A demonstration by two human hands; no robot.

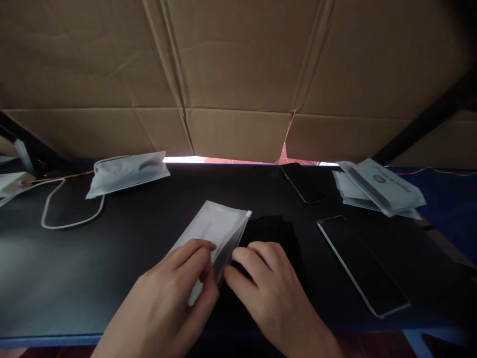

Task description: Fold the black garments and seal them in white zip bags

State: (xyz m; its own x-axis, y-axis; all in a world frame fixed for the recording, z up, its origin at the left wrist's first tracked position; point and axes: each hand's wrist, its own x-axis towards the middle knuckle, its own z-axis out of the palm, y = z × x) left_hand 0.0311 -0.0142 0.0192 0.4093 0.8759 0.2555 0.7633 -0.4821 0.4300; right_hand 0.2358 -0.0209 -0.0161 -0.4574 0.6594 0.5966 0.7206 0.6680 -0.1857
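Observation:
A frosted white zip pouch (208, 223) lies slanted on the black tabletop, its right edge parted and a white slider at its far corner. My left hand (175, 283) pinches the near part of the pouch, with thumb and fingers at the opening. Close by on the right is my right hand (264, 283), its fingers curled over a black folded cloth-like item (276, 231). Some black shows between its thumb and index finger, and the fingertips come up to the pouch's open edge. The hand covers much of the black item.
To the right lie a phone-shaped panel with a clear edge (365, 263), a smaller dark phone (303, 183) and several stacked frosted pouches (387, 186). A filled pouch (130, 171) and a white cable (44, 211) are at the left. Cardboard (231, 59) stands behind the table (93, 268).

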